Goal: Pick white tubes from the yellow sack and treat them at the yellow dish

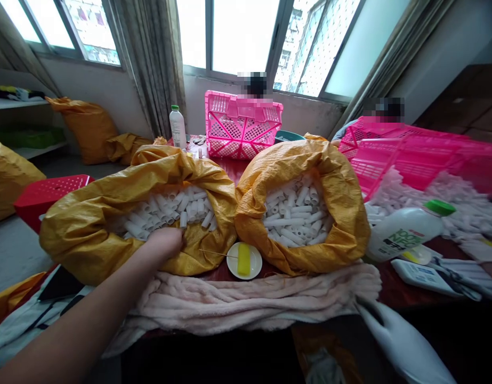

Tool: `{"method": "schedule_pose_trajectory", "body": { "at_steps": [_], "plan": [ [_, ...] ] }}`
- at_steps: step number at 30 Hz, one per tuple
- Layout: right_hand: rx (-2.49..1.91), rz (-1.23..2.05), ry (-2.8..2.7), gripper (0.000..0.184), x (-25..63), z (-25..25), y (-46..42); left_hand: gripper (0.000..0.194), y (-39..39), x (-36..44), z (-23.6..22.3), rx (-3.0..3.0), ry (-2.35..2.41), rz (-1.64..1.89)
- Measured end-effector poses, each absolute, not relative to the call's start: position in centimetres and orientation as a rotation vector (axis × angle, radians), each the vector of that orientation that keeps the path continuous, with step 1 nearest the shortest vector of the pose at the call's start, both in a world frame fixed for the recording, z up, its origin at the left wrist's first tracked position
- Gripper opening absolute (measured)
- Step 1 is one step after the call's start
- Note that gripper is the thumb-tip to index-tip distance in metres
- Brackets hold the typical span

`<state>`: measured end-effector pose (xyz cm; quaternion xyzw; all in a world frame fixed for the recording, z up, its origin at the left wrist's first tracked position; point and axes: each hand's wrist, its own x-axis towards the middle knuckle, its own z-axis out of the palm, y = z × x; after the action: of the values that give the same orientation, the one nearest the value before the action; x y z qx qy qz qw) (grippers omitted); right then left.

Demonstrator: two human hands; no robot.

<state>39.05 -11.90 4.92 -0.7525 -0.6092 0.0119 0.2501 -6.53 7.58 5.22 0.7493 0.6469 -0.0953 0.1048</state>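
Observation:
Bare and rounded, my left hand (166,246) reaches over the near edge of the left yellow woven bag (81,224); its fingers are hidden. Beside its knuckles are short white plastic tubes (153,213) heaped in the bag. My right hand (384,325), in a white glove with greyish fingertips, is at the right end of a pale pink towel (261,304). Its thumb and fingertips come together in a pinch; whatever is between them cannot be made out. Between the bags, a small white dish (231,262) holds a yellow sponge (243,259), with a thin stick against the rim.
A second yellow bag (349,213) of white tubes stands right of centre. Pink baskets (243,125) stand behind and right. A white bottle with green cap (405,232) leans at right, near a white box (424,277). People sit partly hidden behind the baskets.

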Motion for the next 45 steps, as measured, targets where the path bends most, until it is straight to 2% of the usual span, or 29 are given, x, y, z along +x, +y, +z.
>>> {"method": "schedule_pose_trajectory", "body": {
  "at_steps": [3, 7, 9, 12, 15, 18, 23, 27, 31, 39, 45],
  "plan": [
    [-1.849, 0.092, -1.785, 0.03, 35.4, 6.5, -7.5, 0.036, 6.9, -6.1, 5.7, 2.287, 1.871, -0.084],
    [-1.744, 0.055, -2.03, 0.023, 29.8, 8.6, 0.4, 0.05, 5.4, -4.0, 5.9, 2.332, 1.617, 0.427],
    [-1.83, 0.022, -2.093, 0.02, 27.8, 9.0, 4.0, 0.04, 4.6, -2.4, 5.5, 2.367, 1.516, 0.528],
    [-1.86, -0.018, -2.064, 0.015, 26.1, 9.2, 7.5, 0.016, 3.6, -0.6, 4.3, 2.479, 1.446, 0.458],
    [-1.801, -0.046, -2.089, 0.011, 25.9, 9.7, 7.9, 0.008, 3.1, 0.2, 3.1, 2.542, 1.439, 0.376],
    [-1.66, 0.038, -2.155, 0.015, 25.8, 10.1, 5.7, 0.009, 2.9, 0.4, 2.3, 2.555, 1.379, 0.305],
    [-1.237, 0.456, -2.158, 0.026, 24.0, 6.9, 1.6, 0.012, 2.9, 0.7, 2.0, 2.528, 1.405, 0.288],
    [-1.331, 0.241, -2.306, 0.024, 22.9, 2.8, 2.1, 0.017, 2.8, 1.0, 1.9, 2.53, 1.479, 0.283],
    [-1.57, -0.03, -2.389, 0.027, 22.8, 1.3, 3.2, 0.019, 2.7, 1.0, 1.6, 2.54, 1.496, 0.266],
    [-1.273, 0.161, -2.484, 0.032, 23.8, 1.8, 2.1, 0.021, 2.8, 1.2, 1.1, 2.565, 1.538, 0.269],
    [-1.121, 0.114, -2.544, 0.028, 24.3, 1.6, 0.9, 0.021, 2.8, 1.2, 1.0, 2.571, 1.565, 0.297]
  ]
}}
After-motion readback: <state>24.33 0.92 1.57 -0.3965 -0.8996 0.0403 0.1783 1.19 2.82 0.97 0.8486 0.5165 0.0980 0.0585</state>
